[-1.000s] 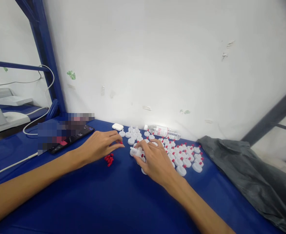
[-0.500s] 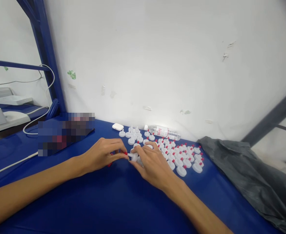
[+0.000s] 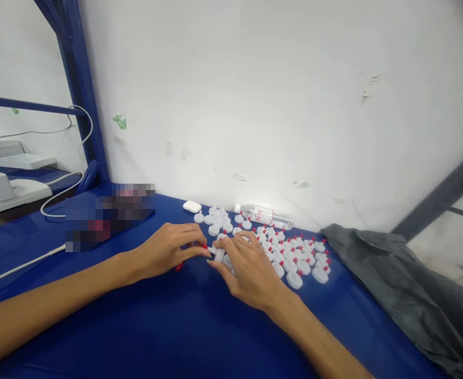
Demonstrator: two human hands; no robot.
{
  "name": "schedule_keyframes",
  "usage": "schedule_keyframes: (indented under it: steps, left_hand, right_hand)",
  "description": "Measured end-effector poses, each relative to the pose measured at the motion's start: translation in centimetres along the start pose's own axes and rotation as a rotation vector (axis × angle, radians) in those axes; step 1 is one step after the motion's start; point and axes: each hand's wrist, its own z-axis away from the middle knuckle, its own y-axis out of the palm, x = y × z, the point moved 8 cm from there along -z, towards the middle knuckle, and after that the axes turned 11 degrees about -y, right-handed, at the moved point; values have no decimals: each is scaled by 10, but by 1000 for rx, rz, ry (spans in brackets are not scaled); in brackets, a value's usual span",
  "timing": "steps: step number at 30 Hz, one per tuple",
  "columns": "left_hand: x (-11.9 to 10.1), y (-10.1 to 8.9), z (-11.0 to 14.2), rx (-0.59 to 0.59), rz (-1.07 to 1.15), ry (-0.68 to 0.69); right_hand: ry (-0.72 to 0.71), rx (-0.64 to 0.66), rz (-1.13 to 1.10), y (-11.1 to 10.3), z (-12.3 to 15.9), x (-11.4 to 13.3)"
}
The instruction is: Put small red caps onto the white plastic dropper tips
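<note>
My left hand (image 3: 172, 246) is closed, with thumb and forefinger pinching a small red tip cap (image 3: 204, 246). That cap sits at the end of the narrow spout of a white nozzle lid (image 3: 219, 255), which lies sideways in the fingers of my right hand (image 3: 251, 268). My right fingers partly cover the lid's round base. Below my left fingers, some loose red tip caps (image 3: 180, 266) rest on the blue surface. Beyond and to the right of my right hand stand several white lids with red tips (image 3: 294, 280). White lids with bare spouts (image 3: 213, 230) cluster behind the hands.
A clear plastic bottle (image 3: 263, 215) lies along the wall, near a small white case (image 3: 192, 206). Dark grey cloth (image 3: 389, 279) drapes over the right side. At left are a blurred-out patch (image 3: 109, 216), a white cable (image 3: 26, 271) and a blue metal frame (image 3: 83, 95).
The view has shifted slightly. Both hands keep nearly the same pose around the nozzle lid and red tip cap.
</note>
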Motion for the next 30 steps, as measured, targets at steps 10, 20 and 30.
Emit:
schedule_keyframes:
  steps: [10, 20, 30]
  left_hand:
    - [-1, 6, -2, 92, 16, -8]
    - [3, 12, 0, 152, 281, -248]
    - [-9, 14, -1, 321, 365, -331]
  right_hand:
    - [-58, -41, 53, -5, 0, 5]
    - [-124, -61, 24, -12, -3, 13]
    - [-221, -45, 6, -8, -4, 21]
